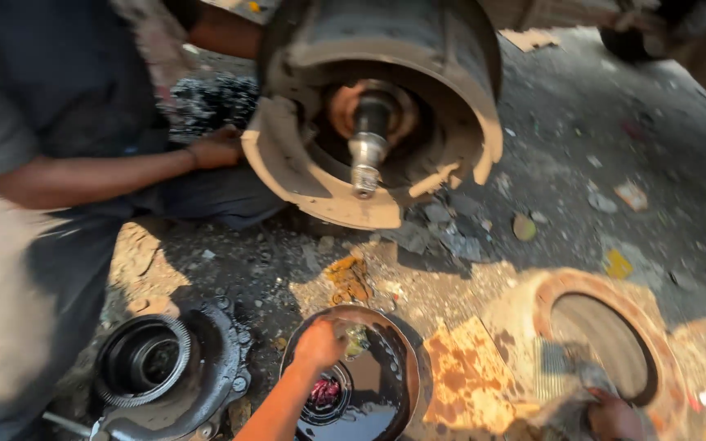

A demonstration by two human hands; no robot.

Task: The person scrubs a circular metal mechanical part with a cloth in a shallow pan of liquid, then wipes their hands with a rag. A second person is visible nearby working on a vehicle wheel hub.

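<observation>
My left hand (319, 343) reaches into a round metal bowl (406, 359) of dark oily liquid and pinches a small greenish piece (357, 339) at the liquid's surface. A dark ring-shaped part with a reddish centre (325, 394) lies in the bowl below that hand. My right hand (614, 415) is at the bottom right, closed on a grey rag (569, 384) beside a rusty brake drum (614, 290) lying open side up on the ground.
Ahead is a wheel hub assembly with a bare axle spindle (367, 151) and a dusty backing plate (304, 175). Another person crouches on the left, one hand (218, 147) on that plate. A greasy geared hub (157, 359) and stained cardboard (471, 376) lie on the littered ground.
</observation>
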